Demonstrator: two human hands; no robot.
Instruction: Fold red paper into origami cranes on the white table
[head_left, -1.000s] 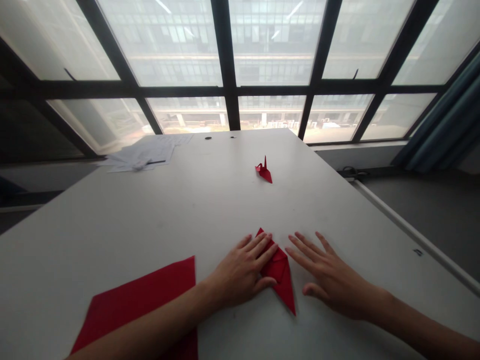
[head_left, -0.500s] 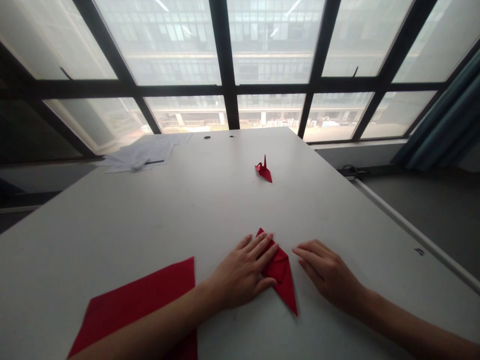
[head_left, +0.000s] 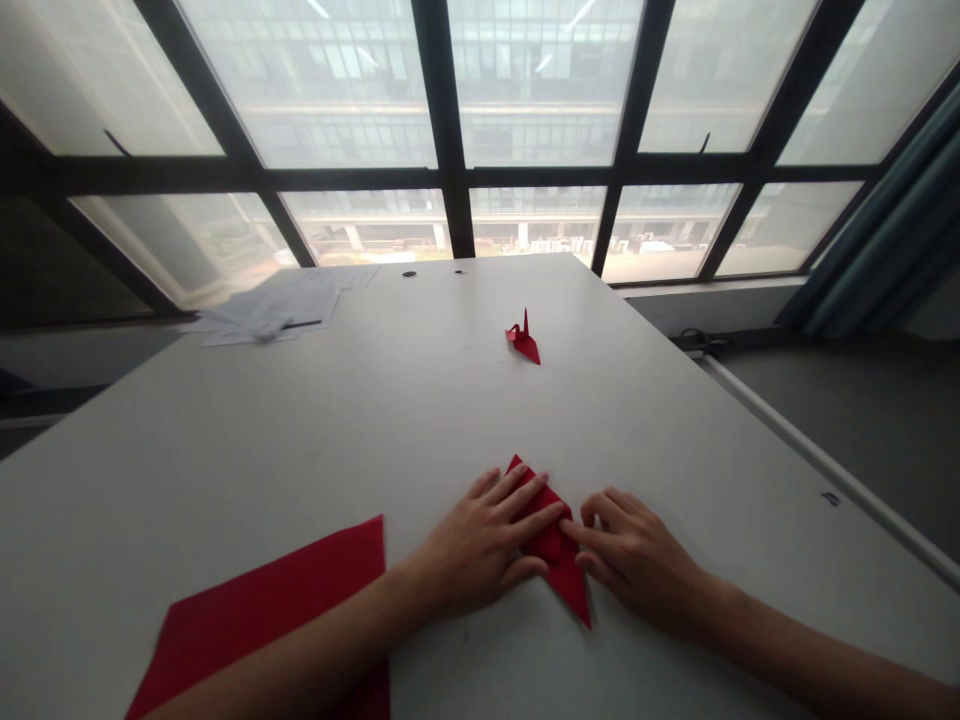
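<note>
A folded piece of red paper (head_left: 568,580) lies on the white table, its pointed ends toward the far left and the near right. My left hand (head_left: 491,540) rests flat across its left part, fingers spread, covering much of the folds. From the right, my right hand (head_left: 637,555) touches the paper's right edge with an extended index fingertip. Its thumb is apart from that finger, and the other fingers are bent with nothing visible in them. Under my left forearm is a larger sheet of red paper (head_left: 285,590), partly hidden.
A folded red paper crane (head_left: 525,343) stands farther back on the white table (head_left: 360,410). Loose white papers (head_left: 277,300) with a dark pen (head_left: 302,323) lie at the far left. Windows rise behind the table, and a blue curtain (head_left: 862,240) hangs at the right.
My right hand has moved left to the folded paper, its index finger now touching the edge. My left hand stays on the paper. The whole view has shifted slightly.
</note>
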